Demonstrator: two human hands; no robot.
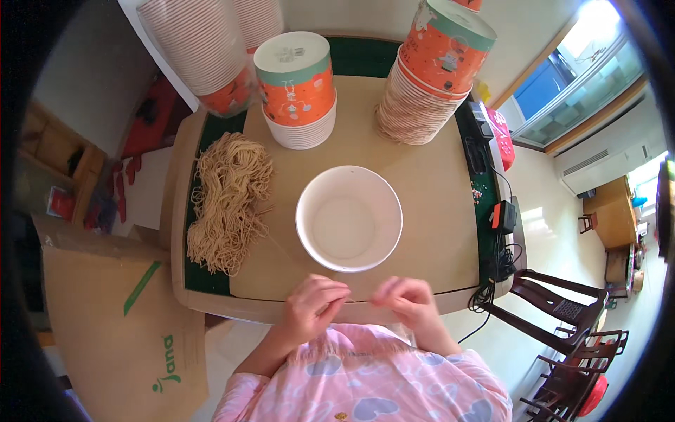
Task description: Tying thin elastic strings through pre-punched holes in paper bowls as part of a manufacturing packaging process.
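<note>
Close to my body at the table's near edge, my left hand is closed in a pinch, and whatever it grips is too small to make out. Level with it, a short gap to the right, my right hand also has its fingers pinched together, slightly smeared by motion. Just beyond both hands a white paper bucket stands upright with its mouth up; nothing shows inside it. To the left lies a loose heap of tan cord, with a few thin strands trailing toward the bucket.
Upside-down orange-and-green paper buckets are stacked at the back, beside tall wrapped stacks. Another stack stands back right. Cables and a black adapter lie along the right edge. A cardboard box is at left, a dark chair at right.
</note>
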